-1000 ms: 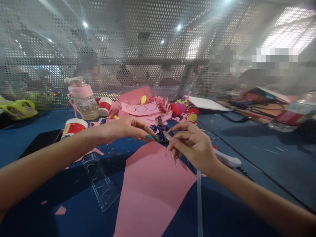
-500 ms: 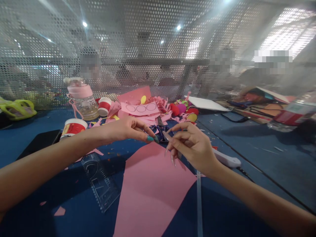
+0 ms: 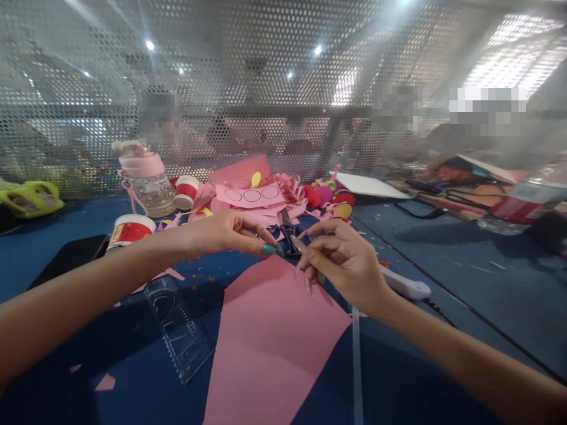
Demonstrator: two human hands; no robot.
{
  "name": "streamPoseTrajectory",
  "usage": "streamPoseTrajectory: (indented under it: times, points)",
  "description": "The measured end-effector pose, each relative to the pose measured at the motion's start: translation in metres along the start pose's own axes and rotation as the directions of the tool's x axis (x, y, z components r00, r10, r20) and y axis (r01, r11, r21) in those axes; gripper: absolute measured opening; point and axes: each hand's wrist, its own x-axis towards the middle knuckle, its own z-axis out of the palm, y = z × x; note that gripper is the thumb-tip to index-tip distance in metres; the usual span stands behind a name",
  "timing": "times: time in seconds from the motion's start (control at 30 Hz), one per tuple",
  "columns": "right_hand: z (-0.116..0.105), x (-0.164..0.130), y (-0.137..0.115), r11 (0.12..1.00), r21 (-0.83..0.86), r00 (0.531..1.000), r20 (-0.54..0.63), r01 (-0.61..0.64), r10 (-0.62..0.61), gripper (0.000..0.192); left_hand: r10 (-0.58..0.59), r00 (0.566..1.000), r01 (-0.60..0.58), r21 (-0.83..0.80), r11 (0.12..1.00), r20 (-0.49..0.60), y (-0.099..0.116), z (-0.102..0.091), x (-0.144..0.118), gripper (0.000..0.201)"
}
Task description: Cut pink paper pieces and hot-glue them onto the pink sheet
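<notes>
Pink paper (image 3: 270, 336), seemingly blue table (image 3: 443, 283).

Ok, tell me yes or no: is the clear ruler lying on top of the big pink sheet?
No, the clear ruler lies on the blue table just left of the pink sheet.

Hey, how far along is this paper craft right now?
Done: three circles drawn on a pink strip, scraps already cut. In hand: left hand and right hand meet fingertips above the scissors. Left: the big pink sheet looks uncut.
</notes>
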Motion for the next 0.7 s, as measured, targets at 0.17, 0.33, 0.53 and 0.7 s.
streamPoseTrajectory:
  times: [0.17,0.33,0.53,0.7]
  points:
    - [-0.0004,0.0000,-0.0016,1.000,0.000,1.000,-0.006,0.003,-0.003,0.018,-0.015,1.000,0.016,0.067,0.998,-0.015,0.0033,0.0009,-0.0020,0.027]
    - [0.0006,-0.0007,-0.0006,1.000,0.021,1.000,-0.004,-0.003,0.003,0.017,-0.001,1.000,0.002,0.075,0.997,-0.002,0.0010,-0.0004,-0.0022,0.028]
    - [0.0016,-0.0017,0.0018,1.000,0.023,1.000,-0.026,0.004,-0.003,0.020,0.033,0.999,-0.034,0.090,0.995,0.007,-0.0031,-0.0018,-0.0016,0.031]
    - [0.0021,-0.0023,0.0016,1.000,0.008,0.999,-0.040,0.001,-0.001,0.019,0.092,0.996,-0.090,0.147,0.985,-0.007,-0.0018,0.0009,-0.0029,0.035]
